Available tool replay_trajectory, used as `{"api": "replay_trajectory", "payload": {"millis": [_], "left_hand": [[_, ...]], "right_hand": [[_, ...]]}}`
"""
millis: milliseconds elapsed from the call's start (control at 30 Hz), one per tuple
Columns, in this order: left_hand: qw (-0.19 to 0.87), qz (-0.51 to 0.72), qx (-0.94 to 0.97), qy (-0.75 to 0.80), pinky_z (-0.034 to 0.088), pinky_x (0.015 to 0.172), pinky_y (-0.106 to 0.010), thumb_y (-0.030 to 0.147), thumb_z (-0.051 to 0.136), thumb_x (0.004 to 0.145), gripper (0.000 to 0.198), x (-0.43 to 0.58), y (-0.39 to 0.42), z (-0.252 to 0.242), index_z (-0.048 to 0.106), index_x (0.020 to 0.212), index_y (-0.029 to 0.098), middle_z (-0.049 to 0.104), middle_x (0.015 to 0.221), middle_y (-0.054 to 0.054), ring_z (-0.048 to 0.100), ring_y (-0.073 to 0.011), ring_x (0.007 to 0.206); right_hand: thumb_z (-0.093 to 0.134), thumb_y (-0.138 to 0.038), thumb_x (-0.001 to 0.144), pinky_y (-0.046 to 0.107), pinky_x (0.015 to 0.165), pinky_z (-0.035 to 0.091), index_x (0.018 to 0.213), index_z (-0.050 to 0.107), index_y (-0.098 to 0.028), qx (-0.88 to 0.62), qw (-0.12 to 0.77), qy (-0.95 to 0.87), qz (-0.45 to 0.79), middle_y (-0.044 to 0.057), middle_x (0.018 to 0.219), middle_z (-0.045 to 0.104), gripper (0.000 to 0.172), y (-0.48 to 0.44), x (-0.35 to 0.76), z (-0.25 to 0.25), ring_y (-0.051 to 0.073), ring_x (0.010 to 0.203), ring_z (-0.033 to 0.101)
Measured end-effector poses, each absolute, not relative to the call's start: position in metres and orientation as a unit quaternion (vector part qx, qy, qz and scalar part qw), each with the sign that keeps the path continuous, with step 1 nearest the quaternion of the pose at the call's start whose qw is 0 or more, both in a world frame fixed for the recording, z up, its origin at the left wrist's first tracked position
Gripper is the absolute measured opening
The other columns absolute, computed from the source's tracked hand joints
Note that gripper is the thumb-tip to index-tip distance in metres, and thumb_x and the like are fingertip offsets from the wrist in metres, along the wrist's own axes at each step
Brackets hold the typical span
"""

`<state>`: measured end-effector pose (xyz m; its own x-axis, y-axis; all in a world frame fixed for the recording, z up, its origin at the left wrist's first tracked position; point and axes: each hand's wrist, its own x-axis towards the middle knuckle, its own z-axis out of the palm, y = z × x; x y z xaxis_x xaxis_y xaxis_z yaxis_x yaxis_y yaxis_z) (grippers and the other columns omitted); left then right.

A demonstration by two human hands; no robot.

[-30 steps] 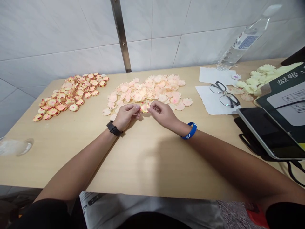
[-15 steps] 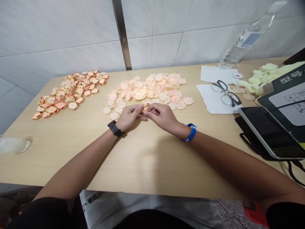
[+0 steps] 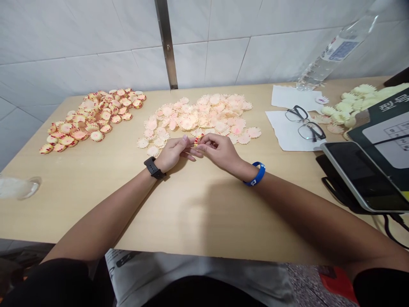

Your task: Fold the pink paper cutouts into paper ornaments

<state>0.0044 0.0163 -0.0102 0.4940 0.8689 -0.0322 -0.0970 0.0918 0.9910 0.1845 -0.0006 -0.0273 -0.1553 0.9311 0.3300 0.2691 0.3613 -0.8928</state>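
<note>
My left hand (image 3: 172,153) and my right hand (image 3: 219,151) meet over the wooden table (image 3: 198,213), fingers pinched together on one small paper flower (image 3: 198,140) with a red and yellow edge. It is mostly hidden between my fingertips. Just behind my hands lies a spread of pale pink paper flowers (image 3: 204,117). A pile of cupped flowers with red-marked rims (image 3: 92,119) sits at the far left. A black watch is on my left wrist, a blue band on my right.
Glasses (image 3: 305,123) rest on white paper sheets (image 3: 287,136) at the right. A plastic bottle (image 3: 332,53) leans by the tiled wall. Pale yellow flowers (image 3: 351,102), a tablet (image 3: 361,175) and a dark booklet (image 3: 386,123) fill the right edge. A clear bag (image 3: 17,187) lies far left.
The flower that lay open between my fingertips is now folded up and squeezed between both hands. My hands have closed in on each other slightly.
</note>
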Motion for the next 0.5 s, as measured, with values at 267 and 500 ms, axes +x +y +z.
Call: {"api": "replay_trajectory", "payload": {"millis": [267,500], "left_hand": [[0.653,0.366,0.568,0.342,0.059,0.063,-0.031,0.07,0.068,0.069,0.067,0.0047,0.0152,-0.0081,0.071,0.094,0.008,0.074,0.089,-0.017,0.074,-0.0259,0.079],[0.643,0.367,0.582,0.336,0.059,0.064,-0.032,0.067,0.067,0.072,0.064,0.0048,0.014,-0.0078,0.072,0.096,0.008,0.073,0.094,-0.017,0.073,-0.0256,0.081]], "right_hand": [[0.064,-0.03,0.081,0.026,0.057,0.036,0.071,0.062,-0.018,-0.443,0.473,-0.67,0.361,-0.001,0.064,0.057,0.015,0.0022,0.1862,-0.0317,0.012,0.059,0.046],[0.061,-0.031,0.084,0.027,0.057,0.037,0.074,0.063,-0.018,-0.437,0.473,-0.68,0.351,0.0,0.068,0.06,0.016,0.0019,0.1861,-0.0305,0.012,0.061,0.049]]}}
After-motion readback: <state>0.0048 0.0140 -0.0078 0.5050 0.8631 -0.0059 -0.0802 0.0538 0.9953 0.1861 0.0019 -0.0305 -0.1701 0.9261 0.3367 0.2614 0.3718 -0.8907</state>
